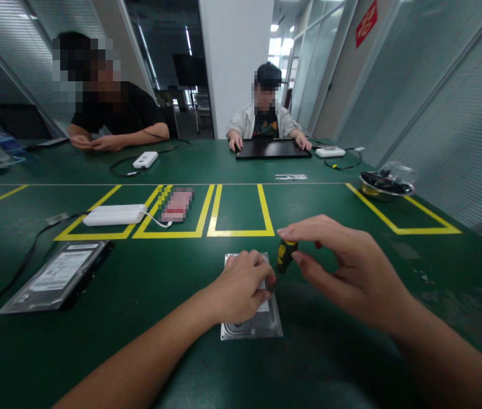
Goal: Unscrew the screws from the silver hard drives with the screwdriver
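A silver hard drive [251, 330] lies on the green table in front of me, its middle covered by my left hand [247, 284]. The fingers of that hand are curled, with thumb and index finger bent close together at the drive's right edge. Whatever is between them is hidden. A short screwdriver [285, 255] with a black and yellow handle is pinched between the thumb and fingers of my right hand [338, 267]. It points downward beside the drive's right edge, close to my left fingertips. Its tip cannot be made out.
Another hard drive [64, 267] lies at the left. Beyond it are a white power bank [115, 215], a blurred pinkish phone [176, 205] and yellow tape outlines [241, 233]. A metal bowl [385, 190] of dark items stands right. Two people sit opposite, one holding a black panel [272, 149].
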`<state>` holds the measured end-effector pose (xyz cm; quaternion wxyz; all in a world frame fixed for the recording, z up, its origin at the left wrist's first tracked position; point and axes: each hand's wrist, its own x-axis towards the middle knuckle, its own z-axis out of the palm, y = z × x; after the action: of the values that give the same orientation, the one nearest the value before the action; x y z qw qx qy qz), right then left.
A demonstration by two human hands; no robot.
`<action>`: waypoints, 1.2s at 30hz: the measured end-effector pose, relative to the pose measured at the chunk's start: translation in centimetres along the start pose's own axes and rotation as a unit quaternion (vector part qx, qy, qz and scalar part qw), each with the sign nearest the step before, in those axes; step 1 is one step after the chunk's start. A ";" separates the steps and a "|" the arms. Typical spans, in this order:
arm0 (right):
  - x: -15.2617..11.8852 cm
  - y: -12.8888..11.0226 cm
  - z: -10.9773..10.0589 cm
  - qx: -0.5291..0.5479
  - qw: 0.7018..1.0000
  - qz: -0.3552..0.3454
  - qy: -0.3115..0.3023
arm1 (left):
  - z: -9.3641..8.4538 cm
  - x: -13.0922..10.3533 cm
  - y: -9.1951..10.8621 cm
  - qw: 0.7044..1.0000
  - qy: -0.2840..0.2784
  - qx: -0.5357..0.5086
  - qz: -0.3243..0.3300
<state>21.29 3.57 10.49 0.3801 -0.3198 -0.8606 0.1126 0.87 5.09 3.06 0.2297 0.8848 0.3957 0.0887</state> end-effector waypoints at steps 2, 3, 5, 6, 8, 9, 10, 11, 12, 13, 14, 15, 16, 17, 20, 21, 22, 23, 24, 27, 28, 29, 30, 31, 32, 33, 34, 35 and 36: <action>0.0 0.0 0.0 0.006 1.000 -0.002 -0.002 | 0.1 0.0 0.0 1.000 0.002 0.004 0.000; 0.0 0.0 0.1 0.003 1.000 -0.004 0.003 | 0.1 0.0 0.0 1.000 0.004 0.006 0.001; 0.0 0.0 0.2 -0.010 1.000 -0.002 0.022 | 0.2 0.0 -0.1 1.000 0.007 0.008 0.001; 0.1 0.1 0.3 -0.014 0.999 -0.002 0.029 | 0.2 0.0 -0.1 1.000 0.008 0.007 0.002; 0.1 0.1 0.3 -0.012 1.000 -0.004 0.027 | 0.2 0.0 -0.1 1.000 0.008 0.003 0.003; 0.1 0.2 0.2 -0.005 1.000 -0.006 0.018 | 0.2 0.0 -0.1 1.000 0.007 0.001 0.003; 0.0 0.2 0.1 0.002 1.000 -0.006 0.007 | 0.1 0.0 -0.1 1.000 0.007 -0.001 0.003; -0.1 0.2 0.0 0.010 1.000 -0.006 -0.001 | 0.0 0.0 0.0 1.000 0.006 -0.003 0.002; -0.1 0.2 -0.1 0.014 1.000 -0.005 -0.006 | 0.0 0.0 0.0 1.000 0.006 -0.005 0.001; -0.2 0.2 -0.1 0.015 1.000 -0.004 -0.007 | -0.1 -0.1 0.0 1.000 0.005 -0.005 0.001; -0.3 0.2 -0.2 0.013 1.000 -0.005 -0.006 | -0.1 -0.1 0.1 1.000 0.005 -0.005 0.000; -0.3 0.2 -0.2 0.010 1.000 -0.008 -0.003 | -0.2 -0.1 0.1 1.000 0.004 -0.004 -0.001; -0.3 0.2 -0.2 0.007 1.000 -0.010 -0.002 | -0.1 -0.1 0.1 1.000 0.003 -0.002 -0.001; -0.3 0.3 -0.2 0.003 1.000 -0.013 -0.002 | -0.1 -0.1 0.0 1.000 0.002 0.001 -0.001; 0.0 0.3 -0.2 -0.007 1.000 -0.016 -0.001 | 0.0 0.0 0.0 1.000 0.000 0.006 0.001; 0.1 0.2 -0.1 -0.013 1.000 -0.014 0.001 | 0.0 0.0 -0.1 1.000 -0.001 0.006 0.002; 0.1 0.2 -0.1 -0.022 1.000 -0.008 0.005 | 0.0 0.0 -0.1 1.000 -0.001 0.005 0.002; 0.2 0.1 -0.1 -0.032 0.999 -0.002 0.009 | 0.0 0.0 -0.1 1.000 0.000 0.003 0.001; 0.2 0.1 -0.1 -0.039 0.999 0.004 0.011 | 0.0 0.0 -0.1 1.000 0.001 0.001 0.001; 0.1 -0.1 -0.2 -0.031 0.999 0.004 0.010 | -0.1 -0.1 0.0 1.000 0.003 -0.001 0.000; 0.1 -0.1 -0.3 -0.019 1.000 -0.002 0.006 | -0.2 -0.1 0.1 1.000 0.003 -0.001 0.000; 0.1 -0.1 -0.3 -0.009 1.000 -0.009 -0.001 | -0.2 -0.1 0.1 1.000 0.002 0.001 0.000; 0.0 -0.1 -0.3 -0.002 1.000 -0.014 -0.008 | -0.2 -0.1 0.1 1.000 0.001 0.002 0.000; 0.1 -0.1 -0.3 -0.001 1.000 -0.018 -0.012 | -0.2 -0.1 0.1 1.000 0.001 0.003 0.000; 0.1 -0.1 -0.3 -0.004 1.000 -0.017 -0.014 | -0.1 -0.1 0.1 1.000 0.001 0.005 0.000; 0.1 -0.1 -0.2 -0.011 1.000 -0.012 -0.011 | -0.1 0.0 0.1 1.000 0.001 0.007 0.000; 0.1 -0.1 -0.2 -0.020 1.000 -0.007 -0.004 | 0.0 0.0 0.0 1.000 0.002 0.009 0.001; 0.2 -0.1 -0.1 -0.027 1.000 -0.001 0.002 | 0.1 0.0 0.0 1.000 0.003 0.010 0.001; 0.2 -0.1 -0.1 -0.030 1.000 0.003 0.006 | 0.1 0.0 -0.1 1.000 0.005 0.011 0.001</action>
<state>21.27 3.64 10.71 0.3749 -0.3340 -0.8605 0.0862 0.84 5.08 2.90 0.2178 0.8872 0.3969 0.0890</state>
